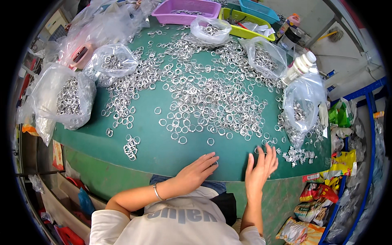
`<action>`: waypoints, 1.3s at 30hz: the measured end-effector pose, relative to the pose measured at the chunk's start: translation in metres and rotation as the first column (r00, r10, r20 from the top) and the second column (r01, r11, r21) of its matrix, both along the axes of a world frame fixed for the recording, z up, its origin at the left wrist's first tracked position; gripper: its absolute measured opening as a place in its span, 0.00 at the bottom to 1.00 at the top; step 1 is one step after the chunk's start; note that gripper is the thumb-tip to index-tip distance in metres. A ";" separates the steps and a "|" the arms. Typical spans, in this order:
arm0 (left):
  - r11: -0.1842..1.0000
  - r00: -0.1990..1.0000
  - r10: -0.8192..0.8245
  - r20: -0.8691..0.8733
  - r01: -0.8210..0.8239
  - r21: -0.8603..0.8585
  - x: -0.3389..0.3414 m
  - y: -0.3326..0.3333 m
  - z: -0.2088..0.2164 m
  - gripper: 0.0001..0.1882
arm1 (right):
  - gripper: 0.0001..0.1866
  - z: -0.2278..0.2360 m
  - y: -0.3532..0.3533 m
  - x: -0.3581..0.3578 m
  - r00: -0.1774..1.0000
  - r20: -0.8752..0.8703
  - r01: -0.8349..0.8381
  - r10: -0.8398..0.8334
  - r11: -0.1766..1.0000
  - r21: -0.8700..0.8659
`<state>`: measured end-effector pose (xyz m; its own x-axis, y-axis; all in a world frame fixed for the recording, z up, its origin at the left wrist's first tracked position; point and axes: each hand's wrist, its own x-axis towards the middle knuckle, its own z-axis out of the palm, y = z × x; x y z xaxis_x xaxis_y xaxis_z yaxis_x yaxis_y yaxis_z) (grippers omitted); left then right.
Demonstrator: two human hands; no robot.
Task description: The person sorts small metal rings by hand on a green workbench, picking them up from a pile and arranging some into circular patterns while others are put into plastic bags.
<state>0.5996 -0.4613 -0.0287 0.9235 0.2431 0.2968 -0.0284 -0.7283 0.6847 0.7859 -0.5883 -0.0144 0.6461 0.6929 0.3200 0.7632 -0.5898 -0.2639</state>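
Wearing a silver bracelet [155, 191] and a pale shirt [171, 224], I have both hands over the near edge of a green table [167, 153]. My left hand [194, 175] lies low on the tabletop, its fingers nearly together and a little bent; a small silver ring [216, 163] shows at the fingertips, though I cannot tell whether I am pinching it. My right hand [259, 171] is spread wide, the thumb well away from the fingers, with another ring [256, 150] just beside the fingertips.

To the right of that hand sits a cluster of small silver pieces [295, 156]; off to the left, a small bunch of rings [131, 148] lies by itself. Beyond my hands, the main heap of rings [218, 104] covers the middle of the table, thinning toward me. A clear bag of rings [63, 96] stands at the left, another bag [301, 100] at the right, near a white bottle [300, 67]. Farthest off are a purple basin [165, 18], a yellow-green basin [255, 33] and a blue basin [261, 13].
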 end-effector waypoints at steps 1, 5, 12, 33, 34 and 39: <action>1.000 1.000 -0.013 -0.016 0.013 -0.003 -0.001 0.001 0.000 0.25 | 0.21 0.001 0.004 0.004 1.000 -0.015 -0.013 0.014 0.999 0.037; 0.998 0.997 -0.048 -0.068 0.046 -0.032 0.000 0.002 0.005 0.25 | 0.25 -0.003 0.022 -0.002 0.988 -0.046 -0.150 0.146 0.981 -0.119; 0.994 0.996 0.082 -0.021 -0.083 -0.065 0.005 -0.003 0.001 0.28 | 0.23 0.020 -0.007 -0.051 0.863 -0.346 -0.418 0.369 0.905 -0.077; 0.986 0.994 0.074 -0.076 -0.062 0.153 0.015 -0.006 0.007 0.19 | 0.26 -0.004 0.001 0.005 0.989 -0.135 -0.057 0.058 0.998 0.013; 0.987 0.994 0.079 -0.074 -0.067 0.146 0.014 -0.005 0.007 0.19 | 0.27 -0.005 0.001 0.008 0.994 -0.112 -0.002 0.005 1.000 0.020; 0.989 0.992 0.085 -0.089 -0.073 0.126 0.010 -0.004 0.004 0.19 | 0.25 -0.003 0.005 0.008 0.997 -0.077 -0.031 0.024 0.995 -0.098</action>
<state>0.6095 -0.4656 -0.0250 0.9280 0.2836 0.2418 0.0925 -0.8038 0.5877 0.7934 -0.5836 -0.0178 0.6461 0.7367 0.1997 0.7596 -0.5949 -0.2628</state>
